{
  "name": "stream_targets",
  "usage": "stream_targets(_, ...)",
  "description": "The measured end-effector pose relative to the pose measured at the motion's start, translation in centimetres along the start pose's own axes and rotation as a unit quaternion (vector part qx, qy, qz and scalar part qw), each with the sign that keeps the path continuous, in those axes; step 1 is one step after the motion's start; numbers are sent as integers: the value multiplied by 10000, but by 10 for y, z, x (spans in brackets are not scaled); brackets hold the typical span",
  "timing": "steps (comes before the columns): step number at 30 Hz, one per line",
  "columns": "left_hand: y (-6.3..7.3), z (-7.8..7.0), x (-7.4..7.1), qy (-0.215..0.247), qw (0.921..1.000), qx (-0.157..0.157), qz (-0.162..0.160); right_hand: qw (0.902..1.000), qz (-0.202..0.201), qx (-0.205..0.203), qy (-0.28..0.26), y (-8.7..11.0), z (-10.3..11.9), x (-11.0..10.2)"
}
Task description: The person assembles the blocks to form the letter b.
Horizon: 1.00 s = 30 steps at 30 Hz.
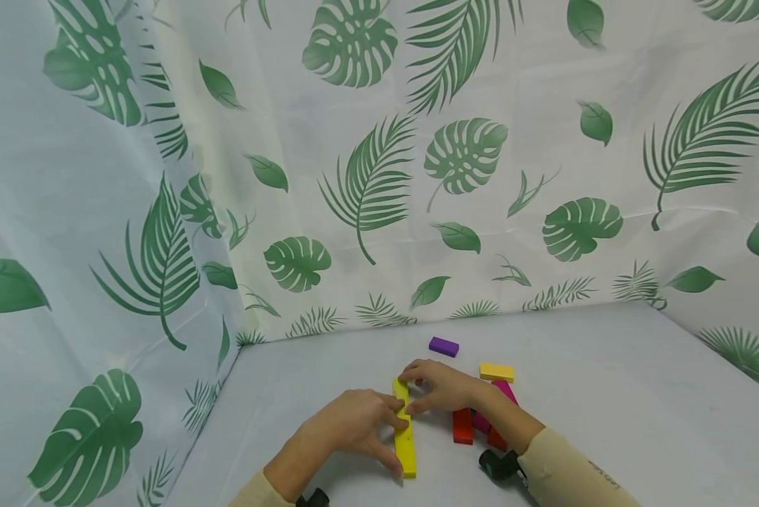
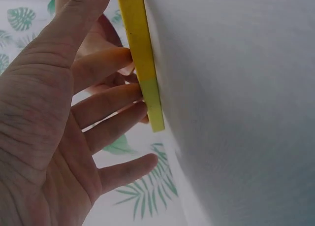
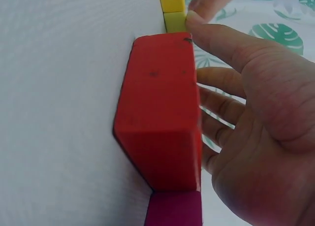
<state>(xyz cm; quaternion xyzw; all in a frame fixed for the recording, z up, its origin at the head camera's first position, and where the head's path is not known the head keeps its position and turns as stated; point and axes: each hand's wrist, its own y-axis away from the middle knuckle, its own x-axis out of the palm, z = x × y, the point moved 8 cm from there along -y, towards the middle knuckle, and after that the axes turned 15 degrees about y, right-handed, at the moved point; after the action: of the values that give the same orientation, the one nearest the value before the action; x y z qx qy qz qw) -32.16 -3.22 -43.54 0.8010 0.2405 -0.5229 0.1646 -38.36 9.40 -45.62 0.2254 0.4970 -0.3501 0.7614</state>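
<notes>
Two yellow blocks lie end to end in a line on the table in the head view. My left hand (image 1: 357, 422) spans the near yellow block (image 1: 405, 454), its thumb at the near end and fingertips by the joint between the two. The far yellow block (image 1: 400, 389) is pinched by my right hand (image 1: 446, 387), the thumb near the joint and the fingers at the far end. In the left wrist view the far block (image 2: 153, 108) looks paler than the near one (image 2: 138, 34). Part of each block is hidden under fingers.
Right of the line lie a red block (image 1: 462, 427) and magenta blocks (image 1: 505, 389), with another red one (image 1: 496, 439) partly under my right forearm. Further back sit a purple block (image 1: 443, 346) and another yellow block (image 1: 496, 372). A leaf-patterned curtain (image 1: 519, 282) stands behind the table.
</notes>
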Motion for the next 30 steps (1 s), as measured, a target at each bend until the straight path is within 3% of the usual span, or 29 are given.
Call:
stream_targets(5, 1, 4, -1, 202, 9998, -20, -41, 10000, -13, 43, 28, -1, -1, 1)
stream_targets(17, 0, 6, 0, 107, 9998, 105, -98, 9999, -110, 104, 47, 0, -7, -3)
stream_targets(23, -1, 4, 0, -61, 9996, 246, -96, 9974, -542, 482, 52, 3, -16, -14)
stream_targets(30, -1, 2, -1, -209, 9993, 294, -132, 9828, -1337, 1027, 752, 3, -28, -32)
